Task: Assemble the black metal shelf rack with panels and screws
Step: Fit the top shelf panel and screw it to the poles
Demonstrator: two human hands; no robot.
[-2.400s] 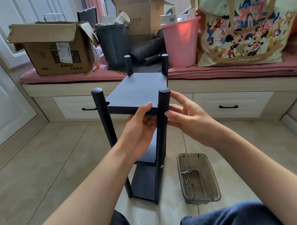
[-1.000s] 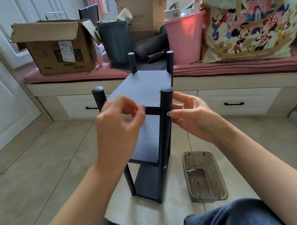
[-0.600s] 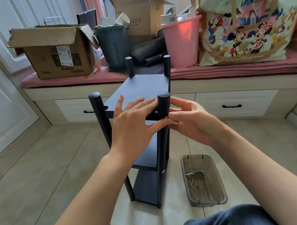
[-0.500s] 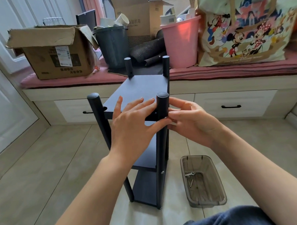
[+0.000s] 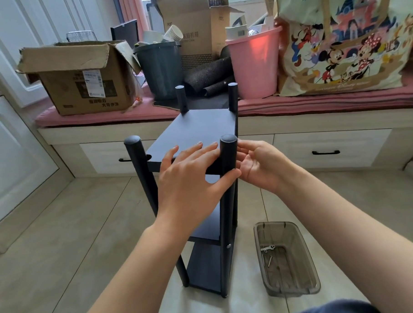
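Left hand, fingers straight, presses the top panel of the floor-standing rack; right hand loosely cups the near-right post. Uneven pressure may misalign unseated near-left corner.

The left hand, formerly under the top panel and then raised in a pinch, is now resting flat on the panel's near edge, thumb against the near right post. The right hand is now cupping that post more closely.
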